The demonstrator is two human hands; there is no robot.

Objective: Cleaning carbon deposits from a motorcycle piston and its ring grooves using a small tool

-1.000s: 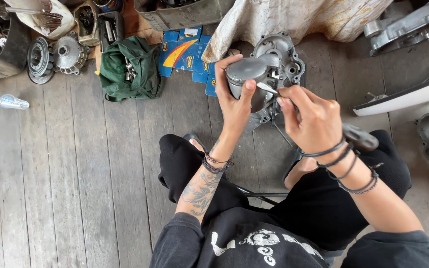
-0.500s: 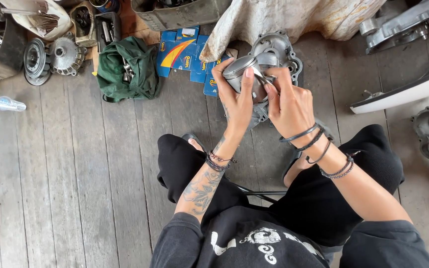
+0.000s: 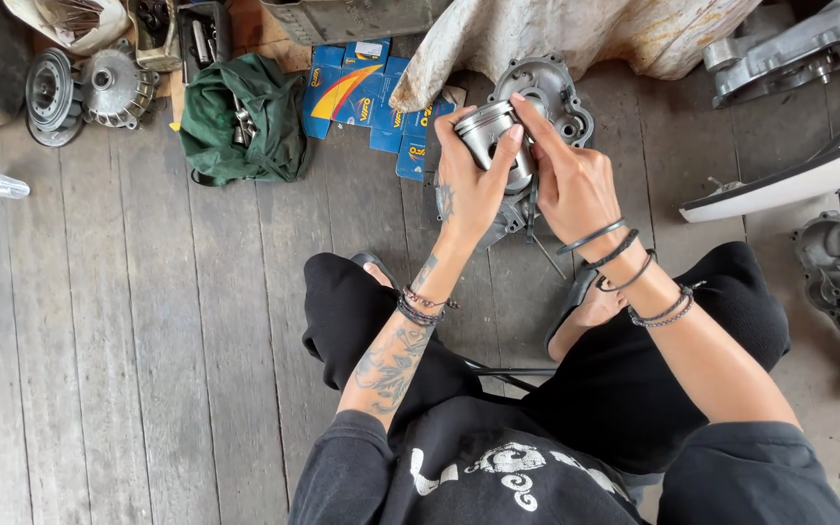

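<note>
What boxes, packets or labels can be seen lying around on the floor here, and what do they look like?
Large carton: flat on the wooden floor at top centre, right of the green cloth bag; rectangular, blue with a yellow and red curved stripe.
Small boxes: lying beside that carton, just left of the left hand, partly under the pale cloth; small blue rectangles with yellow marks.
No signs or screens in view.

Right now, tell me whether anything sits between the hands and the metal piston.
Nothing visible does. The left hand and the right hand both grip the metal piston directly, held above the engine casing on the plank floor.
</note>
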